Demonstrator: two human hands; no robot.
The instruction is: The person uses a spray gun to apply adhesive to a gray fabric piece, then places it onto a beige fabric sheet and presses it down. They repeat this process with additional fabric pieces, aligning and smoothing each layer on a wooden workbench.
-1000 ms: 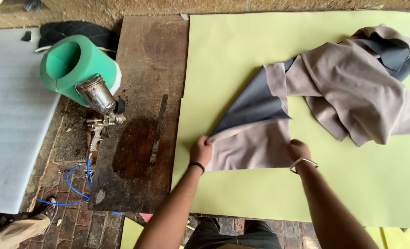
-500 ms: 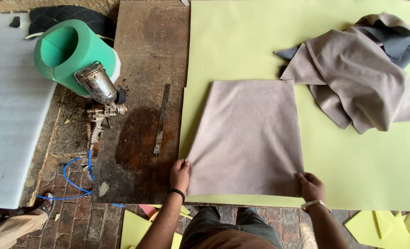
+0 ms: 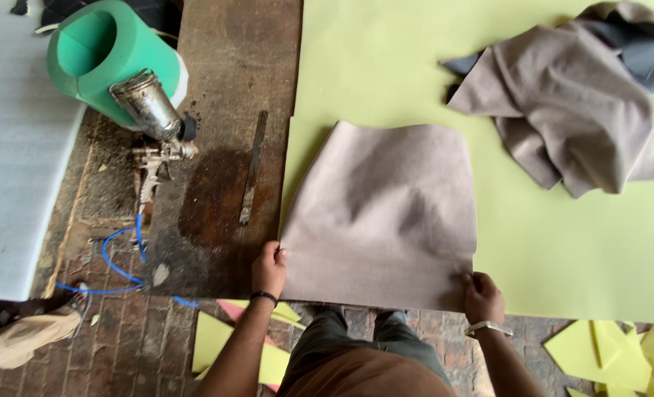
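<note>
A pale green sheet [image 3: 562, 242] fills the right half of the frame, running off the top and right edges. On its left side lies a grey-brown fabric piece [image 3: 382, 217], spread nearly flat with a few soft ripples, its lower edge reaching the sheet's near border at bottom centre. At far left a white foam slab [image 3: 11, 162] is cut off by the left edge. Between it and the sheet runs a dark, stained wooden board [image 3: 224, 88], its top out of frame. In the upper right a crumpled heap of the same grey-brown fabric [image 3: 577, 117] shows a darker underside; how many pieces it holds is hard to make out. In the upper left a green foam cylinder [image 3: 95, 59] stands partly behind the metal cup of a spray gun [image 3: 154, 125], whose blue hose [image 3: 117, 257] loops down over the brick floor. A thin metal strip [image 3: 253, 169] lies on the board.

The left hand [image 3: 268, 268] pinches the fabric piece's lower left corner, fingers closed on the edge. The right hand [image 3: 481, 298] grips the lower right corner, thumb on top, the fingers underneath hidden. Yellow scraps [image 3: 614, 353] lie along the bottom, partly hidden by the person's body.
</note>
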